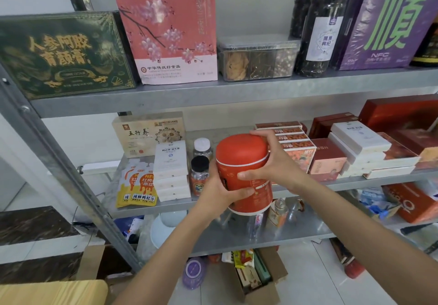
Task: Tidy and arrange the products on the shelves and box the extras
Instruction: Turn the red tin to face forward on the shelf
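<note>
Item: tall red cylindrical canister (244, 174), domed lid. Your left hand (219, 192) and right hand (276, 162) both clasp it, likely steadying it for placement on the grey metal middle shelf (355, 181).

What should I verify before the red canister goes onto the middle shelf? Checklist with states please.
1. Two-hand grip: left hand and right hand both wrap the red canister: ok.
2. Lid on, seam looks even: ok.
3. Free spot on the middle shelf behind the canister: hidden by it, cannot tell.
4. Black-capped bottle sits right beside the left hand and looks easy to knock: not ok.
5. Gap between the right hand and the orange boxes: cannot tell.
</note>
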### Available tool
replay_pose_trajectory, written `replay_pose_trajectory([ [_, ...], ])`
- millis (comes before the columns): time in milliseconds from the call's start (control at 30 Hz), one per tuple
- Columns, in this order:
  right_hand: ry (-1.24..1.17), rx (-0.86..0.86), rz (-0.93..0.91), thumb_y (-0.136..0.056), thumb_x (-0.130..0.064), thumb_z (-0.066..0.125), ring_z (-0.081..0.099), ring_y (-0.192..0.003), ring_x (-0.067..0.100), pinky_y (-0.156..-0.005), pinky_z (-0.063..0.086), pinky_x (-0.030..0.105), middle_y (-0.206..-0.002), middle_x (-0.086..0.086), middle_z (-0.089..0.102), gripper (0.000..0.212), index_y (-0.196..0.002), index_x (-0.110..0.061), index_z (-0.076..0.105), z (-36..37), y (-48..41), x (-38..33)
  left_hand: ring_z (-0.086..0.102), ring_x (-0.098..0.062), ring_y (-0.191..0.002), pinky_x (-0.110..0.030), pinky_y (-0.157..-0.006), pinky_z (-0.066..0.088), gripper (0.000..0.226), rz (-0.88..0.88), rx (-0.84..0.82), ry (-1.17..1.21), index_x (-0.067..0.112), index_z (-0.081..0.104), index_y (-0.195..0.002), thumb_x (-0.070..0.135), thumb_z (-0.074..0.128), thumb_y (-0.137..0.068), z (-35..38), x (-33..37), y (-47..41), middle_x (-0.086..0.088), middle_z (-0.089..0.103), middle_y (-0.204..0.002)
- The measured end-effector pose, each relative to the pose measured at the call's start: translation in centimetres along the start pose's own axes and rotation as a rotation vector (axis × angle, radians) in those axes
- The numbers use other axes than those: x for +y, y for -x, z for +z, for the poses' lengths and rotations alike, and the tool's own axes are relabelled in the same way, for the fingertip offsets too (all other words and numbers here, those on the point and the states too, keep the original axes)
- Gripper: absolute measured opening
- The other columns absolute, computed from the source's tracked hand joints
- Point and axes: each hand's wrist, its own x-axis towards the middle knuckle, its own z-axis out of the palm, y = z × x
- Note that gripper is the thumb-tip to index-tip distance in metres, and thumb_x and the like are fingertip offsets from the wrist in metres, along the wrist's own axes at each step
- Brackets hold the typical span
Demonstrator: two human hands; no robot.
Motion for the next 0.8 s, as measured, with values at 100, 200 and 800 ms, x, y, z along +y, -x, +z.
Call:
replay_pose_trajectory([
  [100,0.013,-0.141,0.093,-0.044,-0.053,0.093,0.058,-0.109,0.009,-0.082,0.056,0.029,-0.12,-0.015,0.049,0.103,-0.126,-0.042,0.031,-0.8,-0.9,-0.7,0.048,-0.014,-0.124,-0.039,-0.101,0.046,0.116,0.038,0.191,-0.117,0.034,0.023,-0.146,0.035,0.094,-0.055,0.9,-0.1,-0.3,0.011,0.045,-0.137],
  [200,0.017,-0.098,0.109,-0.047,-0.057,0.088,0.057,-0.103,0.003,-0.074,0.053,0.022,-0.116,-0.022,0.049,0.097,-0.128,-0.042,0.036,-0.7,-1.6,-1.1,0.036,-0.007,-0.12,-0.033,-0.099,0.039,0.122,0.104,0.282,-0.266,0.038,0.017,-0.145,0.043,0.094,-0.05,1.8,-0.3,-0.2,0.012,0.031,-0.136],
  [800,0.494,-0.473,-0.04,-0.057,-0.059,0.085,0.044,-0.121,0.001,-0.085,0.046,0.012,-0.138,-0.021,0.032,0.102,-0.136,-0.054,0.022,-4.9,-1.7,-4.6,0.053,-0.007,-0.12,-0.025,-0.092,0.052,0.109,0.185,-0.123,-0.091,0.065,0.023,-0.127,0.033,0.093,-0.049,-1.0,-0.5,-1.4,0.018,0.044,-0.135],
])
